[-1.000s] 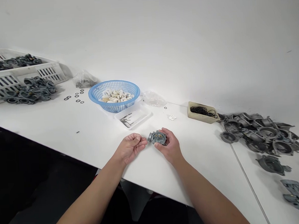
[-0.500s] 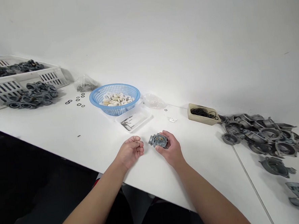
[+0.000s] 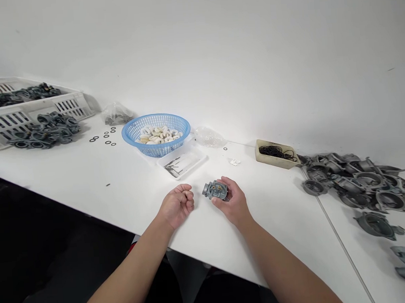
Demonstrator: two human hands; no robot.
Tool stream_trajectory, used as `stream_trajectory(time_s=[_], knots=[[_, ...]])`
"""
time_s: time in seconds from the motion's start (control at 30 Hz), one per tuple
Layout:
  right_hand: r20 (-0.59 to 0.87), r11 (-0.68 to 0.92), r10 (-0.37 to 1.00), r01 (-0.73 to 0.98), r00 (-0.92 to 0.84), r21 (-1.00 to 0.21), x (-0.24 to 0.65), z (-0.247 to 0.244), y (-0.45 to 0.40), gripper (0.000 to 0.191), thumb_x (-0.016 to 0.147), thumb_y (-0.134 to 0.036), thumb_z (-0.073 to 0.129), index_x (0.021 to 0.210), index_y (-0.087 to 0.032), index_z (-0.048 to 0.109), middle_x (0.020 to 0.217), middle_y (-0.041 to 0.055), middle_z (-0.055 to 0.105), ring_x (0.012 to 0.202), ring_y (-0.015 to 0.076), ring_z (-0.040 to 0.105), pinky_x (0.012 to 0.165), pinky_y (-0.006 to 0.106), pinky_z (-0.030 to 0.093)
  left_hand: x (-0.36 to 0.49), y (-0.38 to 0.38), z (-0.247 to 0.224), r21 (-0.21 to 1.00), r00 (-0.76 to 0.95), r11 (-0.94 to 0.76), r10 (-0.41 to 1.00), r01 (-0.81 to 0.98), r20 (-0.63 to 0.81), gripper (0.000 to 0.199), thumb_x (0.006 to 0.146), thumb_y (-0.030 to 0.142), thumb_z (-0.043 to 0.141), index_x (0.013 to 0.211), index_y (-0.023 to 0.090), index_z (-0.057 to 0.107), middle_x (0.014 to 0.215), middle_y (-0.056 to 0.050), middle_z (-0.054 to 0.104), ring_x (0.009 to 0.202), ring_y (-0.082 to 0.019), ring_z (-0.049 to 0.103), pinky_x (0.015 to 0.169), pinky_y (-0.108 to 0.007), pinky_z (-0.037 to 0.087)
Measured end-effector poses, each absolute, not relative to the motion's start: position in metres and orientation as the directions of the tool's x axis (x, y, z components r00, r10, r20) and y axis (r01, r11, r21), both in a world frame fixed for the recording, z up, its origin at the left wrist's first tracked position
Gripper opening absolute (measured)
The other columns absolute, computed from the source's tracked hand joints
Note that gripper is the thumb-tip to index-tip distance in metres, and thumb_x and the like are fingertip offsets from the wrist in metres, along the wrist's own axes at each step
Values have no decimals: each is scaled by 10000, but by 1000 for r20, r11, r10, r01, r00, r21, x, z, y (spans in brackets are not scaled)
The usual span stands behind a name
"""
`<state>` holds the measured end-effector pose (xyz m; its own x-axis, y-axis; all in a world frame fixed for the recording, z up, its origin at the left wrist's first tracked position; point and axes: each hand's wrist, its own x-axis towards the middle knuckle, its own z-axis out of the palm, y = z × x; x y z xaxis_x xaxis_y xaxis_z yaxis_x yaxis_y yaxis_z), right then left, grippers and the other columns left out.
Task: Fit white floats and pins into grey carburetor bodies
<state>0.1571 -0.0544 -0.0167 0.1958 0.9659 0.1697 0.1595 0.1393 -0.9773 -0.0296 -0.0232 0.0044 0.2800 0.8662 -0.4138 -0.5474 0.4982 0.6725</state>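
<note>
My right hand (image 3: 233, 201) grips a grey metal housing (image 3: 216, 190) with small brass-coloured parts on its upper face, thumb at its front edge and fingers behind. Just left of the housing, my left hand (image 3: 178, 205) is closed, its fingers curled and thumb pressed against them; whatever it may hold is too small or hidden to make out. The two hands are apart. Beyond them lies a white tray (image 3: 189, 165) with thin dark pins, in front of a blue basket (image 3: 157, 149) of whitish pieces.
Grey castings (image 3: 369, 181) are heaped at the right, beside a cream box (image 3: 275, 161) of black rings. A white crate (image 3: 72, 106), more metal parts (image 3: 46, 131) and a plastic bag (image 3: 116, 113) stand at the left. Loose black rings (image 3: 107, 142) lie near the bag.
The fingers and thumb of my left hand have shifted slightly and are curled more tightly. My right hand keeps its hold on the housing. The view has moved very slightly.
</note>
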Motion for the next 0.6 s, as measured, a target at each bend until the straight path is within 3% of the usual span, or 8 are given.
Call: stream_trajectory(time_s=[0.17, 0.33, 0.6], knots=[[175, 146, 966, 157, 192, -977, 157, -18, -54, 680, 633, -336, 765, 1241, -197, 494, 1229, 106, 586, 1067, 278, 601, 934, 441, 500, -30, -24, 3, 681, 278, 498, 867, -537, -414, 450, 423, -47, 420, 804, 154, 551, 574, 7, 570, 434, -79, 506, 441, -173, 412], [161, 137, 970, 138, 182, -981, 158, -16, -55, 678, 634, -323, 764, 1238, -193, 486, 1240, 109, 575, 1079, 278, 596, 947, 437, 497, -29, -24, 4, 683, 266, 472, 881, -557, -392, 416, 423, 2, 431, 786, 171, 543, 522, 37, 515, 353, -70, 389, 352, -177, 292], [147, 127, 969, 108, 200, -986, 155, -16, -56, 649, 637, -328, 757, 1222, -205, 506, 1223, 111, 593, 1087, 299, 595, 952, 471, 485, -42, -24, 13, 696, 269, 453, 892, -557, -364, 376, 450, 37, 456, 790, 171, 547, 507, 51, 462, 341, -46, 287, 342, -170, 200]])
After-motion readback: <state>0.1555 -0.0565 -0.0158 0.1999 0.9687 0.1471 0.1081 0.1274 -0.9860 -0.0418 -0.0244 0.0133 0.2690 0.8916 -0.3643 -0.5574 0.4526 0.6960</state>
